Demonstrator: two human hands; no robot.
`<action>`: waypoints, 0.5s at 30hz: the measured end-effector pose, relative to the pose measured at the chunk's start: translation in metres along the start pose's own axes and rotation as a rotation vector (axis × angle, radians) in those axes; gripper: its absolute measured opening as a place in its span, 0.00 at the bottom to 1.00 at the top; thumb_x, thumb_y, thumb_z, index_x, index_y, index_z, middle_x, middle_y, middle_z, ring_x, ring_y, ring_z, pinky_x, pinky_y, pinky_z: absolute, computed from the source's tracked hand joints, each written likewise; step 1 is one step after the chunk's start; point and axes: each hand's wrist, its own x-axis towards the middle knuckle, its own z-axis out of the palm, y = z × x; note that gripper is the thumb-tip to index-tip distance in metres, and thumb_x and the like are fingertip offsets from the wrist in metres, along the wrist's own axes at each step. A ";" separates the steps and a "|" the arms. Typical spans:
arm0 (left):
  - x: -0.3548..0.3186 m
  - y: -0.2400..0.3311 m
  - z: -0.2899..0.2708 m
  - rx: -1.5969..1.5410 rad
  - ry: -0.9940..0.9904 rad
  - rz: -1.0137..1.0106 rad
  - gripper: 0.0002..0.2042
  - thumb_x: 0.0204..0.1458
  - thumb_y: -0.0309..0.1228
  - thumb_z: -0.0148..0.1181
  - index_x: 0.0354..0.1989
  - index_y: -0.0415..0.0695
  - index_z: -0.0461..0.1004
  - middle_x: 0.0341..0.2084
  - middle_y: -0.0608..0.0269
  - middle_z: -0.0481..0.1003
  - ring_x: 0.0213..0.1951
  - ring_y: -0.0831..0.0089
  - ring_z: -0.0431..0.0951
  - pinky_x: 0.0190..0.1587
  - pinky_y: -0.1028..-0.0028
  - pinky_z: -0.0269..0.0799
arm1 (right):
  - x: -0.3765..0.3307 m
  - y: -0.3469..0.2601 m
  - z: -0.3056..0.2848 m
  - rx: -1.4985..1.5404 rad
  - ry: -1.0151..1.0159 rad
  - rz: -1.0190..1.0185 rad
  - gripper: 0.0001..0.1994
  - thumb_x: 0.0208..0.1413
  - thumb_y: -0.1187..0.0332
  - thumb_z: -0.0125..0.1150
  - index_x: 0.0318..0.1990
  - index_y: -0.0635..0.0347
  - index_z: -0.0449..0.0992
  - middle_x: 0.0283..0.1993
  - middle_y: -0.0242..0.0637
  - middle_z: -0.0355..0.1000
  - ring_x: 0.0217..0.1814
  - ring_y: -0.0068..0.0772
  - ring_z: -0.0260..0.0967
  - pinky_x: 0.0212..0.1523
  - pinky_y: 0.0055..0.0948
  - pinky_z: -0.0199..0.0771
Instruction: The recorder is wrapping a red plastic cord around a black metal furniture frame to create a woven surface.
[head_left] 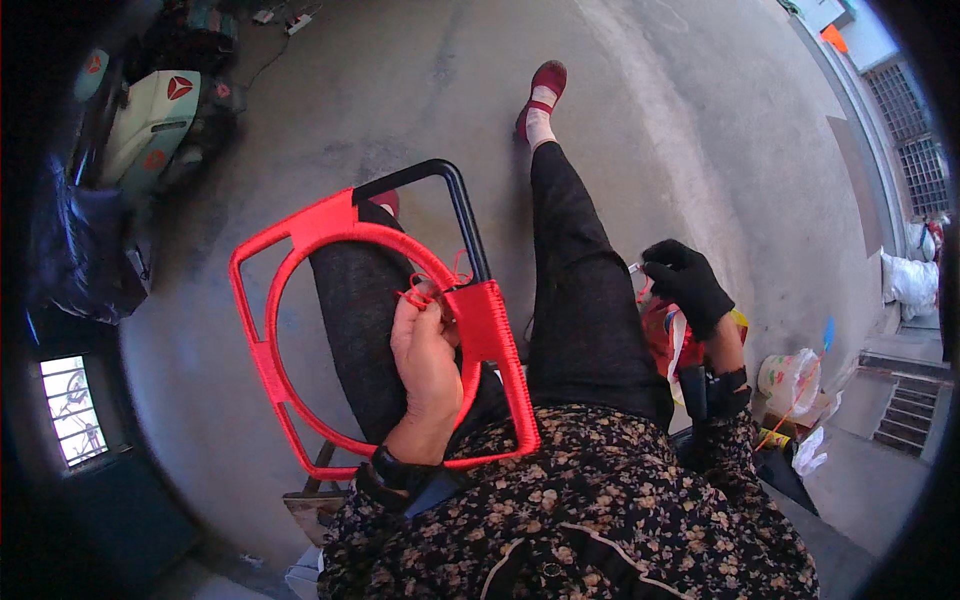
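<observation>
A square frame with a round ring inside is tilted above my lap, mostly wrapped in red cord. Its far right corner shows bare black tubing. My left hand, ungloved, reaches through the ring and pinches the ring's right side, next to the wrapped joint. Loose red cord ends stick out at its fingertips. Off to the right, clear of the frame, my right hand wears a black glove, its fingers closed. A small pale tip and a red strand show at those fingers; what they belong to is unclear.
A red and yellow bag sits beside my right thigh, below the gloved hand. Further right stand a white tub and a blue-tipped stick. A parked scooter is at the far left; white sacks lie near the right wall.
</observation>
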 end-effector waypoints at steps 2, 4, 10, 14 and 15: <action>0.000 -0.002 0.001 0.050 0.002 0.037 0.09 0.59 0.25 0.44 0.46 0.40 0.66 0.38 0.61 0.73 0.38 0.76 0.75 0.41 0.76 0.71 | -0.008 -0.027 0.027 0.066 -0.363 -0.147 0.11 0.53 0.73 0.57 0.44 0.62 0.75 0.43 0.37 0.75 0.37 0.30 0.73 0.40 0.26 0.73; -0.002 -0.002 0.005 0.127 0.030 0.100 0.07 0.59 0.24 0.45 0.44 0.39 0.67 0.37 0.62 0.73 0.37 0.77 0.74 0.40 0.77 0.70 | -0.007 -0.034 0.082 -0.114 -0.548 -0.393 0.11 0.52 0.74 0.56 0.43 0.62 0.76 0.43 0.36 0.75 0.38 0.31 0.73 0.41 0.27 0.73; -0.014 0.002 0.008 0.310 0.097 0.289 0.06 0.58 0.23 0.48 0.43 0.39 0.67 0.35 0.64 0.72 0.35 0.79 0.72 0.39 0.78 0.68 | -0.015 -0.053 0.136 -0.187 -0.670 -0.504 0.13 0.52 0.74 0.55 0.46 0.61 0.74 0.42 0.34 0.74 0.38 0.30 0.73 0.39 0.27 0.73; -0.017 0.003 0.012 0.379 0.086 0.402 0.06 0.57 0.22 0.50 0.42 0.39 0.68 0.36 0.63 0.72 0.35 0.79 0.71 0.39 0.79 0.68 | -0.023 -0.066 0.114 0.108 -0.502 -0.341 0.14 0.53 0.74 0.54 0.48 0.60 0.72 0.41 0.33 0.74 0.38 0.28 0.73 0.38 0.26 0.73; -0.017 0.003 0.013 0.403 0.081 0.433 0.06 0.57 0.22 0.50 0.42 0.39 0.68 0.36 0.63 0.72 0.35 0.79 0.71 0.39 0.79 0.68 | -0.021 -0.071 0.112 0.204 -0.449 -0.324 0.14 0.53 0.74 0.54 0.49 0.60 0.72 0.41 0.33 0.74 0.37 0.28 0.73 0.37 0.26 0.73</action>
